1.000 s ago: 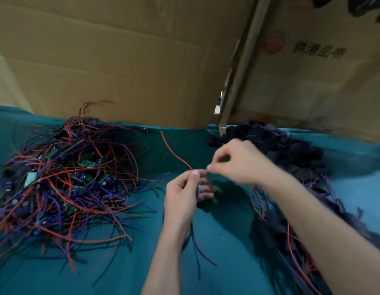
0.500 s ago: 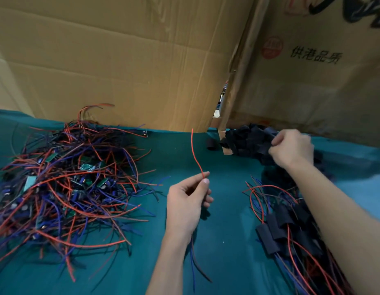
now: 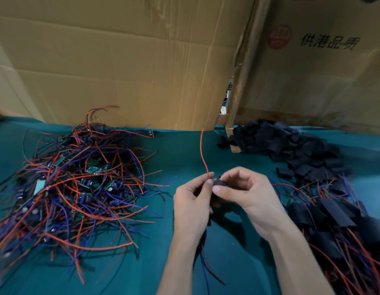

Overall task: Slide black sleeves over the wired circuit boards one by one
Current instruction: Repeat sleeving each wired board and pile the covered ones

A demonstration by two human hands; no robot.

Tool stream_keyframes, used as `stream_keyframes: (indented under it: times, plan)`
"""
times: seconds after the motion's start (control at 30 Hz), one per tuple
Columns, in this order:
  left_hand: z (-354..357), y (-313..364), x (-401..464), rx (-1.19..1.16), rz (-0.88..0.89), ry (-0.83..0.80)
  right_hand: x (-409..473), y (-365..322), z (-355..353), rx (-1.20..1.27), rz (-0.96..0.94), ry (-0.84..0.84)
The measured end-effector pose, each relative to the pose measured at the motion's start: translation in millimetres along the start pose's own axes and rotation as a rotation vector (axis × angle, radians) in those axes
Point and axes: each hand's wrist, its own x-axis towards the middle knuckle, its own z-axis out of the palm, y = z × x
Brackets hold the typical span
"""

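My left hand grips a wired circuit board whose red wire sticks up past my fingers, while blue and dark wires hang below my wrist. The board itself is hidden inside my fist. My right hand pinches a black sleeve right against the left fingertips, at the base of the red wire. A tangled heap of bare wired boards lies on the left. A pile of loose black sleeves sits at the back right. Sleeved boards with wires lie at the right.
Teal cloth covers the table. Cardboard walls stand along the back, with a narrow gap between two sheets. Bare cloth shows between the wire heap and my hands.
My right hand left the sleeve pile at the back right and came back to my left hand, now with a black sleeve in it. My left hand stayed put with the board.
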Motion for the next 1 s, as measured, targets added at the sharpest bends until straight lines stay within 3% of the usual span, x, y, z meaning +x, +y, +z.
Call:
stream_keyframes:
  times: [0.1,0.3,0.43,0.6,0.73,0.9,1.0]
  plan:
    - [1,-2,0,0.034,-0.005,-0.053,3,0,-7,-0.017,0.005,0.078]
    - [5,-10,-5,0.192,-0.014,-0.224,11,-12,-35,0.18,-0.242,0.644]
    - [6,-13,-5,0.3,0.015,-0.272,11,-21,-51,0.197,-0.353,0.789]
    - [9,-12,-7,0.318,0.038,-0.291,11,-17,-43,0.115,-0.325,0.687]
    - [8,-11,-7,0.302,0.054,-0.294,10,-9,-34,0.078,-0.183,0.547]
    - [8,-8,-7,0.309,0.1,-0.246,8,-2,-22,-0.025,0.012,0.245]
    - [5,-5,-7,0.274,0.086,-0.213,8,-1,-16,-0.068,0.022,0.202]
